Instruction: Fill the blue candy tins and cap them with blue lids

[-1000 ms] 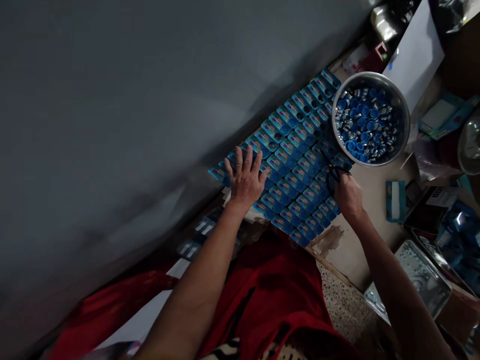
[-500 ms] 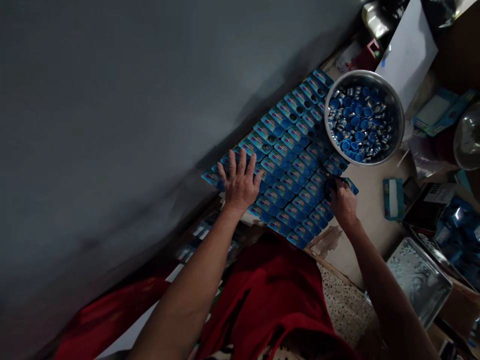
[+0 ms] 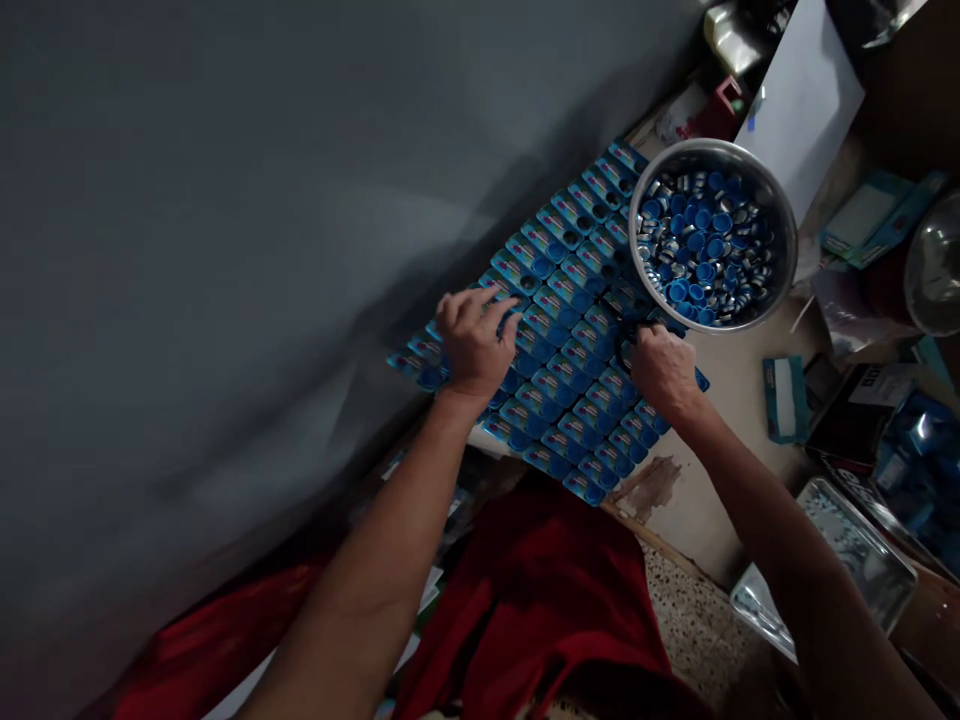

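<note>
Blue printed cards (image 3: 559, 383), each with a round blue or dark spot, lie in close rows along the wall side of the table. My left hand (image 3: 476, 340) is over the left part of the rows, fingers bent and apart, with nothing seen in them. My right hand (image 3: 664, 370) is closed around what looks like a pair of dark scissors (image 3: 622, 345), low over the cards; its grip hides much of them. Just beyond that hand, a steel bowl (image 3: 787, 250) holds many small round blue and silver caps (image 3: 705, 245).
A grey wall (image 3: 225, 200) runs along the left. To the right are a small teal box (image 3: 784, 400), a metal tray (image 3: 885, 590) and a dark carton (image 3: 847, 415) beside blue packs. A white sheet (image 3: 806, 110) stands behind the bowl.
My left hand has lifted and curled its flat, spread fingers. My right hand has moved a little left and up with the dark scissors. The view has shifted slightly.
</note>
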Demonstrator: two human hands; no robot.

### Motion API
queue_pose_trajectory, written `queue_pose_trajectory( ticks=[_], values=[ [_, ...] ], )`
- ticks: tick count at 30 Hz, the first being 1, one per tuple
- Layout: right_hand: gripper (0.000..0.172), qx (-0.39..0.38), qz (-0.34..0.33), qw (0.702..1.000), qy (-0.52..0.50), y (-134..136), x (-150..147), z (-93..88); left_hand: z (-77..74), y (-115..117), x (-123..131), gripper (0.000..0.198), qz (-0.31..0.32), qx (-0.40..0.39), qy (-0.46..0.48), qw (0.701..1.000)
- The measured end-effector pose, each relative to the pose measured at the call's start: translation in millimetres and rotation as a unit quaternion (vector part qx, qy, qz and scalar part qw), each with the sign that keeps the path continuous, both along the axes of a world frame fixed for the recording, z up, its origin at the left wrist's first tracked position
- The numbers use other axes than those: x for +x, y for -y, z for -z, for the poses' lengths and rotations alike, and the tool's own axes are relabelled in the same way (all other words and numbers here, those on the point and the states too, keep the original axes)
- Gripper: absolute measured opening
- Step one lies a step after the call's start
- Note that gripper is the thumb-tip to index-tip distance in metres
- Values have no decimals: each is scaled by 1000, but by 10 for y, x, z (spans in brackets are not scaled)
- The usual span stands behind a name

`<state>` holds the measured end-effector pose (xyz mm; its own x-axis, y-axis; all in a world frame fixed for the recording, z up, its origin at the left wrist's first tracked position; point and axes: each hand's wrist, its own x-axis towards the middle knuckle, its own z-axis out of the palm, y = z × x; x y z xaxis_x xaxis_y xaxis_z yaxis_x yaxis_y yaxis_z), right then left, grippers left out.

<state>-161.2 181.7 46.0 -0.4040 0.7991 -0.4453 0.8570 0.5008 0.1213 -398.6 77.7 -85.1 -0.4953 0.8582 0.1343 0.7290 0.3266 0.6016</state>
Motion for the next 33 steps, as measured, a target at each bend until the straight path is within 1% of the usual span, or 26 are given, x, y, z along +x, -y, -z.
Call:
queue_pose_trajectory(
  ticks=[3, 6, 8, 10, 13, 20, 23, 25, 27, 28, 33],
  values=[
    [33, -8, -17, 1000, 22, -94, -181, -141, -22, -516, -8, 22, 64, 34, 13, 997],
    [34, -23, -25, 998, 46, -148, -352, -309, 31, -974, 13, 21, 162, 38, 31, 986],
    [33, -27, -27, 998, 55, -162, -442, -406, 92, -1170, 25, 20, 217, 30, 34, 975],
    [31, -25, -28, 998, 57, -156, -495, -470, 150, -1268, 24, 17, 246, 21, 35, 968],
    [31, -24, -25, 998, 60, -127, -511, -501, 207, -1287, 10, 15, 245, 12, 48, 968],
    [30, -28, 6, 998, 55, -117, -522, -428, 255, -1239, 25, 13, 228, 13, 83, 970],
    [30, -24, 4, 998, 52, -86, -584, -434, 312, -1237, 27, 17, 233, 29, 79, 969],
    [28, -23, 5, 998, 52, -15, -621, -415, 360, -1230, 20, 22, 242, 45, 67, 967],
    [26, -22, 16, 998, 52, 98, -623, -328, 402, -1220, 10, 28, 254, 58, 58, 964],
    [26, -19, 24, 998, 50, 166, -605, -254, 417, -1215, 5, 30, 258, 61, 56, 963],
    [34, -12, 68, 997, 36, 468, -376, 275, 425, -1201, -25, 34, 260, 51, 54, 963]
  ],
)
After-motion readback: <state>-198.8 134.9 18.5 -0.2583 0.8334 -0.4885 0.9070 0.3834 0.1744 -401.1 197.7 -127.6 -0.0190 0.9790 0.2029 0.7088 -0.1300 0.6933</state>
